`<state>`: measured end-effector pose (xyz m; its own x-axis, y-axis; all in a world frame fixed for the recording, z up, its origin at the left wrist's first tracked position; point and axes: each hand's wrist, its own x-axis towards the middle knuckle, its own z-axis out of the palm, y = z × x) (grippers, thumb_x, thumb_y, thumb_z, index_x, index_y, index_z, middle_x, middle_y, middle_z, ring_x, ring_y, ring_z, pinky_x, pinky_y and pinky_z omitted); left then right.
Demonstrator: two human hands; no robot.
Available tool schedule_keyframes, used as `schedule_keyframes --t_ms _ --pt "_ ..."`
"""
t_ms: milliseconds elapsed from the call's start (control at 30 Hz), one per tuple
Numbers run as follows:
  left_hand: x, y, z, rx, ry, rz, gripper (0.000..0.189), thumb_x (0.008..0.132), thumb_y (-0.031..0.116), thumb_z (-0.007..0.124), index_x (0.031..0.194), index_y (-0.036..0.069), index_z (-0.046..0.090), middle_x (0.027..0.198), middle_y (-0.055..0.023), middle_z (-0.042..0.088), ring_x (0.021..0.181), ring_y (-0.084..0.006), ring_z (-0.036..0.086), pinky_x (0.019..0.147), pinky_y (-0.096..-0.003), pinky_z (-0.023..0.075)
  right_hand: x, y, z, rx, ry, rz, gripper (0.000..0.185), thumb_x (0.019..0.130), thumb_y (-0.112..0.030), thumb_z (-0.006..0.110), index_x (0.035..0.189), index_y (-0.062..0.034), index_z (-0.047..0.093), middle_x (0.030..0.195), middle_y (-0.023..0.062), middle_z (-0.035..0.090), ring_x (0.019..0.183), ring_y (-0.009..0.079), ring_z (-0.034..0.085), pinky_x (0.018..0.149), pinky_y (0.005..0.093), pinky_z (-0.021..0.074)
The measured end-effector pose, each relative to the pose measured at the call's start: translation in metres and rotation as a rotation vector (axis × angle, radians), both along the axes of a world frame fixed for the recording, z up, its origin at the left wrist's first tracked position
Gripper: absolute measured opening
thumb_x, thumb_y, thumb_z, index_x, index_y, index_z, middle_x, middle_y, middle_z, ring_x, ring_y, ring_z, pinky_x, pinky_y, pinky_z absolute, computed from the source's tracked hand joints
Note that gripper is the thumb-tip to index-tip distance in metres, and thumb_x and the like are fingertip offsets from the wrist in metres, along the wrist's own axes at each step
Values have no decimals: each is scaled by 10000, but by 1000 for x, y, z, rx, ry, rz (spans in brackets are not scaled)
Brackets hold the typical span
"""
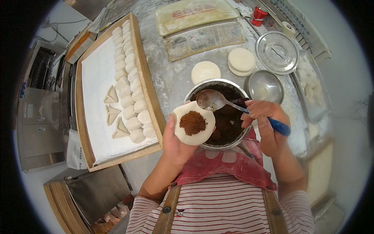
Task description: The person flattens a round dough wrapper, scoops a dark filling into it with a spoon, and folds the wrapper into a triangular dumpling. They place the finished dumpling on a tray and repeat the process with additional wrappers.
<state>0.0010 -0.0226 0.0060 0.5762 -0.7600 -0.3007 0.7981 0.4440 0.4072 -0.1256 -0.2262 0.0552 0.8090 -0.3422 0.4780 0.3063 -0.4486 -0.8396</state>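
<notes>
On my left hand (175, 143) lies a round dough wrapper (194, 139) with a mound of brown crumbly filling (192, 122) at its middle. My right hand (267, 125) grips the blue handle of a metal spoon (211, 100), whose bowl is over the wrapper's upper right edge. Beneath both is a steel pot (216, 80) of dark brown filling. One flat dough round (206, 72) rests on the table behind the pot, with a small stack of rounds (241, 61) to its right.
To the left, a wooden tray (149, 93) holds rows of dough pieces and several folded triangular ones (111, 95). A steel bowl (266, 87), a pot lid (277, 52), a red can (258, 16) and a plastic container of dough lumps (309, 82) stand at the right.
</notes>
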Motion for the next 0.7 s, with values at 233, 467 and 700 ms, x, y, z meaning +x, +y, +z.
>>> schedule_keyframes --t_ms 233,467,700 --pt "14 16 -10 -113 91 61 641 1006 540 336 1468 96 356 1482 -176 416 1355 -410 413 1083 -667 346 -6 -2 -9 159 230 -90 54 916 -41 556 918 -29 609 812 92 664 680 228 668 699 357 527" --pt "27 29 -10 -208 140 173 648 990 533 422 1448 75 406 1446 -188 470 1344 -402 437 1080 -668 335 12 -1 -30 -173 379 -56 60 849 -81 618 908 -69 628 795 175 651 749 386 634 658 448 489" --pt "29 35 -13 -189 162 204 641 992 523 424 1451 76 401 1453 -183 463 1355 -402 423 1091 -676 315 30 12 -49 -318 583 9 79 887 -108 604 937 -47 606 837 159 672 780 378 640 691 454 490"
